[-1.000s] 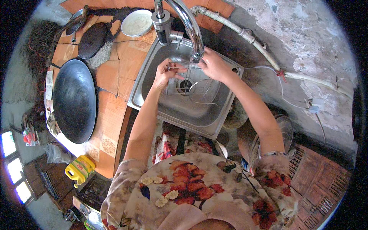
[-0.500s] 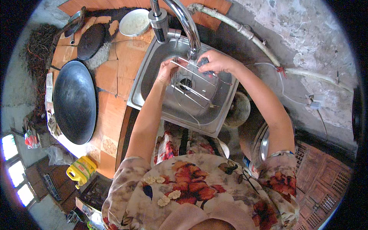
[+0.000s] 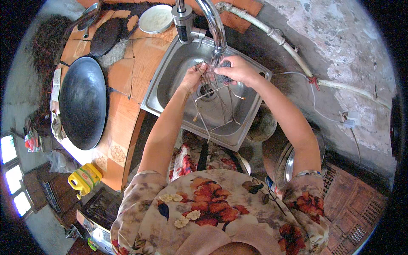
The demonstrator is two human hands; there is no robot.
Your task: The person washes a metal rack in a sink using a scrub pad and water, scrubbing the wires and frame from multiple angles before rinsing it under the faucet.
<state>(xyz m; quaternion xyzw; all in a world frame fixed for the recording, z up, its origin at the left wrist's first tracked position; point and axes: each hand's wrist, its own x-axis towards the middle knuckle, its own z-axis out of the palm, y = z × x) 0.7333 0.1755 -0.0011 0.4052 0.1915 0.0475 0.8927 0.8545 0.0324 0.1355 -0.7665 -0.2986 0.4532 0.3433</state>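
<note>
Over the steel sink, my left hand is closed on the far end of a metal wire rack. The rack's thin legs with small brownish tips spread toward me above the basin. My right hand grips a dark grey scouring pad and presses it near the rack's far end. Both hands are just under the mouth of the chrome faucet, where water seems to run down onto the rack. Part of the rack behind the fingers is hidden.
On the tiled counter at left lie a large black wok, a dark round lid and a white bowl. A yellow jug stands below the counter's edge. Right of the sink sits a metal pot; a pipe runs along the wall.
The wire rack has been turned, so its legs now point toward me over the sink. My left hand has shifted slightly right; my right hand still holds the scouring pad. The view has shifted a little.
</note>
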